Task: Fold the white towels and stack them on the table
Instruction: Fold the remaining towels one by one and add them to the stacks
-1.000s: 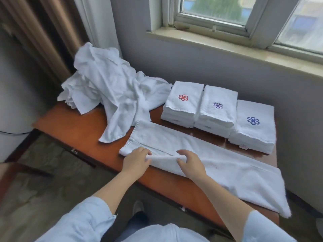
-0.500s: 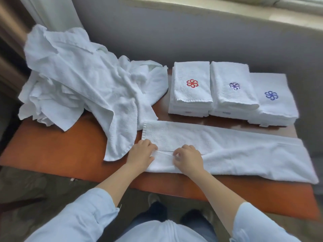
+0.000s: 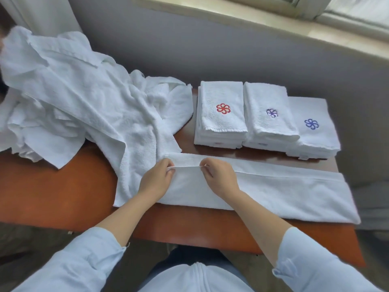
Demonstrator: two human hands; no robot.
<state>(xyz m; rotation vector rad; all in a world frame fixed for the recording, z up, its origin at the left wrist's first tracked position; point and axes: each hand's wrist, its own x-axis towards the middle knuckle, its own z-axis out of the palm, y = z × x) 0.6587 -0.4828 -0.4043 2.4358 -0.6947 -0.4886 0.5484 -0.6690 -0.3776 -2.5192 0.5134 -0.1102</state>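
Observation:
A long white towel, folded lengthwise into a strip, lies across the brown table in front of me. My left hand and my right hand each pinch the folded hem near the strip's left end, a hand's width apart, with the hem stretched between them. Three stacks of folded towels stand at the back right: one with a red flower, one with a purple flower, one with a blue flower.
A big heap of loose white towels covers the table's left half and overlaps the strip's left end. A grey wall and a window sill run behind the table. The strip's right end reaches the table's right edge.
Both hands have lifted the hem slightly and slid it away from me, over the strip. The view has tilted and moved closer to the table.

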